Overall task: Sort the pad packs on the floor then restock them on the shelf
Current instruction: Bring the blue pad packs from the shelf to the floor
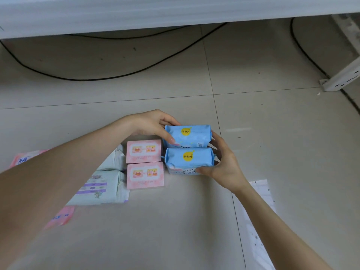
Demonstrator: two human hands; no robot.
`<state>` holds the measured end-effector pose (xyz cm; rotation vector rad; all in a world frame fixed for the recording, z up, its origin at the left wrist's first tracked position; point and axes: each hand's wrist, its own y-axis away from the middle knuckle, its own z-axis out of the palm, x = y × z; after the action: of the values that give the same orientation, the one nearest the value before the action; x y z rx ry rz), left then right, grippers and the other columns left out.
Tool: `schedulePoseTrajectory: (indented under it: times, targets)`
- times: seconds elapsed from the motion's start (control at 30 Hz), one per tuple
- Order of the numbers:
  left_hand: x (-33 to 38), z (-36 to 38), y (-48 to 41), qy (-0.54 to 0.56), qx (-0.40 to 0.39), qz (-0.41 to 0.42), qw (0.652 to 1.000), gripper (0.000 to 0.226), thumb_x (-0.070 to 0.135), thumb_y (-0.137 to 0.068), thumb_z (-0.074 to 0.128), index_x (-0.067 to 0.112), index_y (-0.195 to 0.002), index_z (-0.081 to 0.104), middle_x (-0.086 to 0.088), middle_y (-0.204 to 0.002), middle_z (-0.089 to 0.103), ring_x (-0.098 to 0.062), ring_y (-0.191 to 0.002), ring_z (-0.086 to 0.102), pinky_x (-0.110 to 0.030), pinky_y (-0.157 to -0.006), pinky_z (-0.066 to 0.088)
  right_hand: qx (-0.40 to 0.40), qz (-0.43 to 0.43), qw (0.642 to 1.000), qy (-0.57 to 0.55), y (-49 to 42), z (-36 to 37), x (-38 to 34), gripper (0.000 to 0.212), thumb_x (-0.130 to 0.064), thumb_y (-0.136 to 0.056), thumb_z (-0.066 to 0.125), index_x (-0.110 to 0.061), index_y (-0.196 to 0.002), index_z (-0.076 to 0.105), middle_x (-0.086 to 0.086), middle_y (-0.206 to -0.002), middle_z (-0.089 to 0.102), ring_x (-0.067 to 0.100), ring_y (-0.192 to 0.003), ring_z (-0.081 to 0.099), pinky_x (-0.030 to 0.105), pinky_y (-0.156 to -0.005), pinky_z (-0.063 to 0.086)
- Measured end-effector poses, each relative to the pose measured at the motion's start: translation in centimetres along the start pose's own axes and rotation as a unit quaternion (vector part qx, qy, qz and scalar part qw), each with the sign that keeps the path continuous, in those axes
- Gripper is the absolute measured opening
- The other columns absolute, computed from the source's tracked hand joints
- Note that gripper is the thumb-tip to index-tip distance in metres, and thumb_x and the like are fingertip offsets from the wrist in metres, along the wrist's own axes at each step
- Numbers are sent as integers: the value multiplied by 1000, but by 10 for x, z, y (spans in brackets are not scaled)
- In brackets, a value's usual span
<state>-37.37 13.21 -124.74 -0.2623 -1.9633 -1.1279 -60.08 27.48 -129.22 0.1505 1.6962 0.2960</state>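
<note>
Two blue pad packs with yellow circles sit one behind the other on the tiled floor. My left hand (153, 123) grips the far blue pack (188, 135) at its left end. My right hand (222, 162) wraps the right end of the near blue pack (189, 159), with fingers also touching the far one. Two pink packs, a far one (143, 151) and a near one (145, 175), lie in a column just left of the blue ones. Further left are two pale green packs (101, 189), partly hidden by my left forearm. Pink-and-white packs (60, 217) lie at the far left, mostly hidden.
The white shelf's bottom board (175, 12) spans the top of the view, with black cables (116, 75) on the floor beneath it. A white shelf foot (341, 80) stands at the right. A pale patterned sheet (261, 211) lies under my right forearm.
</note>
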Motion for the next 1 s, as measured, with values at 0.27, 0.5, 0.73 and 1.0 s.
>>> schedulePoseTrajectory:
  times: [0.27,0.5,0.73,1.0]
  targets:
    - [-4,0,0,-5,-5,3,1000,48,10,-68,86,24,-110,68,10,-110,72,-7,-103,67,-18,-87,53,10,4,1000,4,-1,2,4,101,6,-63,84,-32,-142,36,-29,-128,50,-13,-109,54,12,-74,50]
    - [1,2,5,-27,2,-7,1000,53,12,-68,86,22,-116,66,10,-115,70,-4,-104,65,-19,-91,51,15,6,1000,19,3,2,1,100,4,-64,85,-28,-145,35,-26,-128,50,-13,-107,55,10,-74,48]
    - [2,1,11,-45,9,-13,999,55,6,-73,81,20,-123,62,10,-117,67,-1,-104,64,-7,-79,49,16,8,998,63,9,1,-6,104,-7,-65,87,-29,-148,30,-26,-131,50,-14,-110,52,7,-81,45]
    - [4,2,18,-44,63,-15,997,54,19,-76,81,23,-126,60,5,-123,63,-2,-109,60,-11,-87,46,19,24,987,157,17,-7,-17,113,-30,-63,88,-32,-152,19,-22,-148,35,9,-134,41,33,-107,41]
